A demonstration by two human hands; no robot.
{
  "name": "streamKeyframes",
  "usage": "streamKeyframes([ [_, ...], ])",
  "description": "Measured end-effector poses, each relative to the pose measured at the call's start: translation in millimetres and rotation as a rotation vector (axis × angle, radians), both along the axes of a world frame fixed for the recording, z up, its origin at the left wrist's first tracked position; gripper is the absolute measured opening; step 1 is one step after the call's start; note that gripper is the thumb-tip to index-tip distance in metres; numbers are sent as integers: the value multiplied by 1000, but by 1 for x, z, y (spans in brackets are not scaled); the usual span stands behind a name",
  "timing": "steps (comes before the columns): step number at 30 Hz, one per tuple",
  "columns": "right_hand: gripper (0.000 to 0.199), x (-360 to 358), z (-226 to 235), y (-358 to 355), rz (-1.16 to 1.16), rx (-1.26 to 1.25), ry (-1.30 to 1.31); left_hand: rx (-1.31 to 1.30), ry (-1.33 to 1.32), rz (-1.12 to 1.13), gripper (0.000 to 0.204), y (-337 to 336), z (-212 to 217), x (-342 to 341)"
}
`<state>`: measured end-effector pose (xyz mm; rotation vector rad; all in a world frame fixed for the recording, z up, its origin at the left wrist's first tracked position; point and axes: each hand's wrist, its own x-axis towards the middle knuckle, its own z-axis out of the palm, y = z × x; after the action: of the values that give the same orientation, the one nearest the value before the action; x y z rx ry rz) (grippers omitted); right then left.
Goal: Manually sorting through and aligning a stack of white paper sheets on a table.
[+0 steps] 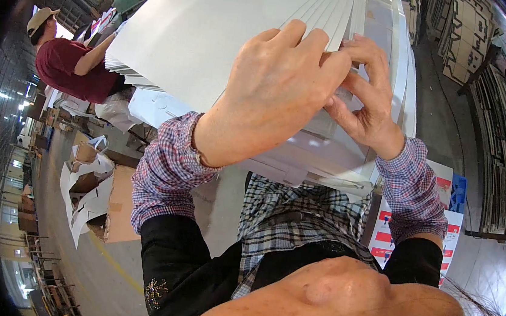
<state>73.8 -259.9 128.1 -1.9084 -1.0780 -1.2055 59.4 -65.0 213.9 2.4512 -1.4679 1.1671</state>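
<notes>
A thick stack of large white sheets [180, 29] lies in front of me, its layers fanned apart toward the right corner. My left hand [278, 87] is closed over that corner, knuckles up, and its thumb is hidden beneath. Beside it, my right hand [368, 96] curls its bent fingers against the sheets' right edges, with the thumb pointing toward the left hand. The left hand partly covers the right fingertips. Under both hands is a pale, shiny wrapped surface [321, 143], which catches the light.
Beyond the stack at left stands a person in a dark red shirt [69, 70] and cap. Torn cardboard [117, 206] lies on the floor at left. Flat boards [497, 151] fill a rack at right. Printed red-and-white sheets [449, 238] and a blue crate [458, 193] sit beside my right arm.
</notes>
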Motion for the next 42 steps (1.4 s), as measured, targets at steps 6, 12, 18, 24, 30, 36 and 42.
streamKeyframes([
  [6,32,-1,0,2,-26,-6,-9,49,17,6,19,12,-2,-7],
  [12,28,2,-1,-11,205,168,147,120,123,26,18,18,9,-14],
  [18,33,1,-3,-15,218,335,174,109,128,24,20,14,10,-18],
  [24,29,-4,-1,-8,112,280,101,41,20,75,16,12,15,-10],
  [30,33,-3,3,3,11,49,20,24,-28,101,18,0,8,-8],
  [36,33,0,-5,5,-86,33,-20,-4,13,54,24,-4,-1,-2],
  [42,30,1,-7,3,-75,43,-28,-2,15,-3,21,2,-6,-1],
])
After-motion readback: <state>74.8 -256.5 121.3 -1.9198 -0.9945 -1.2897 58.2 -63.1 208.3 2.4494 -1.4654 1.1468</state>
